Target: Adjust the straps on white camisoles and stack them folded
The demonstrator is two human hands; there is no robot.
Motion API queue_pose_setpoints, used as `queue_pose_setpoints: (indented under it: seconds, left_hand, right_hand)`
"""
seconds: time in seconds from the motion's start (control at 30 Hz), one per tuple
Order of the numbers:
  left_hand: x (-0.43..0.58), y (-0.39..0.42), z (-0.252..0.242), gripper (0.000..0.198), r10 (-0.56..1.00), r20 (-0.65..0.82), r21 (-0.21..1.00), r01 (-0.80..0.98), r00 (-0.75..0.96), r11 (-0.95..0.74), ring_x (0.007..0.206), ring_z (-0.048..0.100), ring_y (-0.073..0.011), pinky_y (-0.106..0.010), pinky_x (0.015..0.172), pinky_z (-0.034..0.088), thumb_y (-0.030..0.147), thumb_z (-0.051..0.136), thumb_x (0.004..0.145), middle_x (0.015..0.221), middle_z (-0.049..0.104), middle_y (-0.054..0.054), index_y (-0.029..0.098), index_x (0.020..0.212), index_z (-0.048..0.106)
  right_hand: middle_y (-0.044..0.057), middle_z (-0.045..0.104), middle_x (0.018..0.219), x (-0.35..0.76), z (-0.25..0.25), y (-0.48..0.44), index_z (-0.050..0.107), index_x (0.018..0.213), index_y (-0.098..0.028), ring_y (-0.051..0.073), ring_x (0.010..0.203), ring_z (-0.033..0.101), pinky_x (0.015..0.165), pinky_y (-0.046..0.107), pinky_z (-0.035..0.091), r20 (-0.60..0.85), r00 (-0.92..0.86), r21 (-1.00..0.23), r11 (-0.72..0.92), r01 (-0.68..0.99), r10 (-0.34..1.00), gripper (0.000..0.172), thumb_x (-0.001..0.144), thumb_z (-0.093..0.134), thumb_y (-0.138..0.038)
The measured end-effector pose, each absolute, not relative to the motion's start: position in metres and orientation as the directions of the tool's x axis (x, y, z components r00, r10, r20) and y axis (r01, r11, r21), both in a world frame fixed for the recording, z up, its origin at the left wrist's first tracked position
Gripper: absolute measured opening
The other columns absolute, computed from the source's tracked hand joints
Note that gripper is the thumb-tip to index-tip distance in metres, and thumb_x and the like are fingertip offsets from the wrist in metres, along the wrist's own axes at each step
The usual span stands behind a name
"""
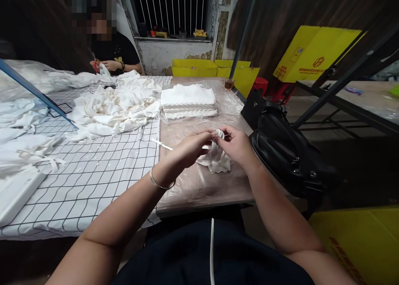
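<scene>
My left hand [195, 148] and my right hand [235, 143] meet over the plastic-covered part of the table. Between them they pinch a piece of white fabric [220, 160], whose lower end hangs down to the plastic. The fingers of both hands are closed at its upper edge. What kind of garment or cloth it is, I cannot make out. Just beyond my hands lies a neat stack of white fabric pieces [188, 98] with wavy edges. A narrow white strip [162, 144] rests by my left wrist.
A heap of loose white fabric [115, 106] covers the checked tablecloth [124, 168] on the left. Across the table a person [116, 48] handles a small piece. A black bag [283, 148] sits at the right edge. Yellow boxes [193, 68] stand behind; a small cup [229, 84] is near the corner.
</scene>
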State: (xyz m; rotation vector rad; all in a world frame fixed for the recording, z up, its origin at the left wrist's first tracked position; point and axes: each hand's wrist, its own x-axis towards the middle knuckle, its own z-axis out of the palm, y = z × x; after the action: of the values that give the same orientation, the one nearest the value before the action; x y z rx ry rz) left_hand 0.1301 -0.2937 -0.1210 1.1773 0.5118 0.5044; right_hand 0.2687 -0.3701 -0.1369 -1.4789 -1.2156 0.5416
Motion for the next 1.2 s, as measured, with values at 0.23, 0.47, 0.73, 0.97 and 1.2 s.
queue_pose_setpoints:
  seconds: [0.23,0.47,0.73,0.97,1.2]
  left_hand:
    - [0.132,-0.257,-0.148,0.036,0.679,0.143,0.976,0.012,0.721,-0.218,0.104,0.056,-0.0234,-0.034,0.089,0.044,0.026,0.075,0.068,0.11,0.065,-0.008,0.015,0.101,0.067]
    - [0.134,-0.248,-0.148,0.036,0.332,0.167,0.985,-0.171,0.928,-0.018,0.105,0.06,-0.022,-0.038,0.096,0.043,0.032,0.078,0.074,0.109,0.067,-0.01,0.015,0.104,0.069]
    - [0.15,-0.24,-0.124,0.042,0.334,0.327,0.941,-0.336,0.884,-0.033,0.113,0.058,-0.0236,-0.037,0.1,0.041,0.03,0.078,0.075,0.114,0.067,-0.01,0.017,0.113,0.067]
    - [0.137,-0.214,-0.115,0.024,0.393,0.133,0.93,-0.252,0.91,0.269,0.072,0.063,-0.0149,-0.028,0.074,0.049,0.026,0.077,0.071,0.081,0.068,-0.005,0.014,0.089,0.067]
    - [0.086,-0.19,-0.115,0.035,0.372,-0.014,0.953,-0.1,0.928,0.286,0.051,0.057,-0.0133,-0.025,0.053,0.045,0.035,0.087,0.052,0.061,0.065,-0.005,0.012,0.069,0.067]
  right_hand:
    - [0.001,0.064,0.074,0.286,-0.106,-0.353,0.055,0.085,-0.021,0.019,0.071,0.064,0.07,0.034,0.056,0.058,0.148,-0.991,0.075,-0.114,0.987,0.02,0.073,0.062,-0.035]
    - [0.004,0.064,0.068,0.3,-0.087,-0.347,0.057,0.081,-0.021,0.023,0.067,0.065,0.06,0.035,0.056,0.021,0.151,-0.996,0.035,-0.088,0.988,0.03,0.077,0.057,-0.051]
    - [0.003,0.063,0.066,0.304,-0.049,-0.337,0.058,0.077,-0.02,0.025,0.068,0.065,0.061,0.04,0.056,0.127,0.171,-0.992,0.128,0.007,0.977,0.028,0.076,0.066,-0.048]
    - [0.007,0.069,0.075,0.328,-0.033,-0.33,0.062,0.081,-0.02,0.033,0.087,0.068,0.069,0.048,0.055,0.222,0.224,-0.974,0.203,0.104,0.949,0.039,0.081,0.06,-0.058]
    - [0.008,0.071,0.076,0.359,-0.042,-0.325,0.062,0.08,-0.019,0.031,0.083,0.068,0.068,0.045,0.055,0.171,0.257,-0.985,0.157,0.073,0.951,0.043,0.084,0.055,-0.061]
